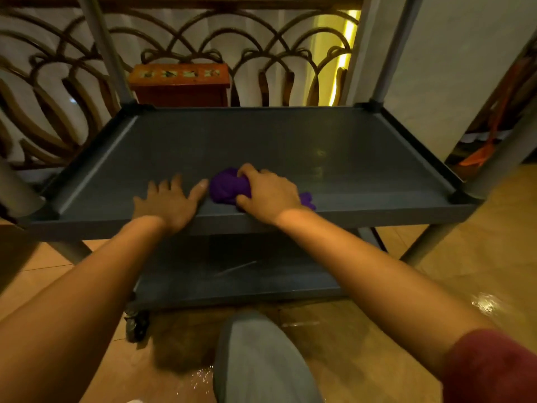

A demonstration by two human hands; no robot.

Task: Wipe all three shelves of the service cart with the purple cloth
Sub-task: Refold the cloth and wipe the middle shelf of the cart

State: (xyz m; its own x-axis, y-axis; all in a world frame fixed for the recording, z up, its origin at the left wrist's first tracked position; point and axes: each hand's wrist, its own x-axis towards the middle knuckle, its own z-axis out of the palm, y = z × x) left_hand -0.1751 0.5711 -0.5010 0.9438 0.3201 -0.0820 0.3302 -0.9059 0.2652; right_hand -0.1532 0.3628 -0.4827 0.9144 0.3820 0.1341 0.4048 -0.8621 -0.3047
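A dark grey cart shelf (261, 141) with a raised rim holds a bunched purple cloth (225, 187) near its front edge. A lower shelf (232, 274) sits beneath. The cart stands on a tan floor (453, 257).

Bunched purple cloth (228, 186) on grey shelf (261, 141)

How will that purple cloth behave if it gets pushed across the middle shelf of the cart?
The purple cloth is bunched into a soft wad under the right hand, so it is probably floppy and light. A loose tail pokes out behind the hand, so it may trail or unfold when pushed. The shelf looks smooth, so it should slide easily.
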